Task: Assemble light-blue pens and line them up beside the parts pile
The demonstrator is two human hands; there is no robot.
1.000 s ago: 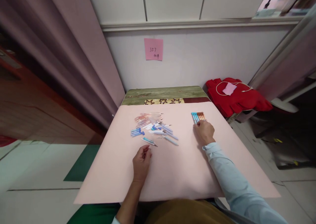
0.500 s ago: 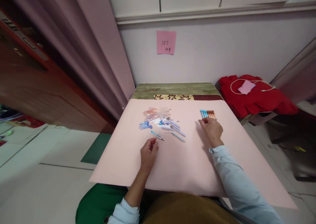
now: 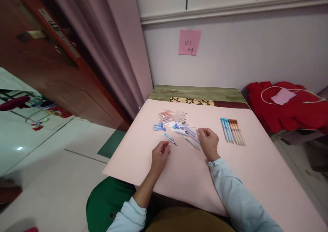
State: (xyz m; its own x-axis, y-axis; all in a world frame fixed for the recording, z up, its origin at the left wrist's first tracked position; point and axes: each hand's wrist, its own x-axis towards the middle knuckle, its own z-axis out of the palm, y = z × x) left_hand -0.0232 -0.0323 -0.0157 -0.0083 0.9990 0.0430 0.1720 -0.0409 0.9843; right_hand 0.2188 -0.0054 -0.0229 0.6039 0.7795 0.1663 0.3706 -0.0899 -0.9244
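My left hand [image 3: 160,156] hovers at the near side of a pile of pen parts, its fingers curled in and nothing visible in them. Just beyond its fingertips lies a pen piece with a light blue section and a dark tip [image 3: 169,139]. My right hand [image 3: 209,142] is at the pile's right edge, fingers bent and slightly apart, beside pale blue pen barrels [image 3: 192,142]. The pile also has clear pinkish barrels [image 3: 170,116], white refills [image 3: 174,124] and blue caps [image 3: 159,126]. To the right, blue pens [image 3: 227,131] and brown-topped pens [image 3: 237,133] lie side by side in a row.
A pale pink sheet [image 3: 189,180] covers most of the table, whose green patterned top [image 3: 197,91] shows at the back. A red cloth [image 3: 304,112] with a white cable lies at the right. A pink note [image 3: 189,42] is on the wall; a wooden door [image 3: 77,92] stands at left.
My right hand has left the pen row and moved left to the pile, uncovering the row. My left hand stays nearly where it was. The view has turned a little leftward.
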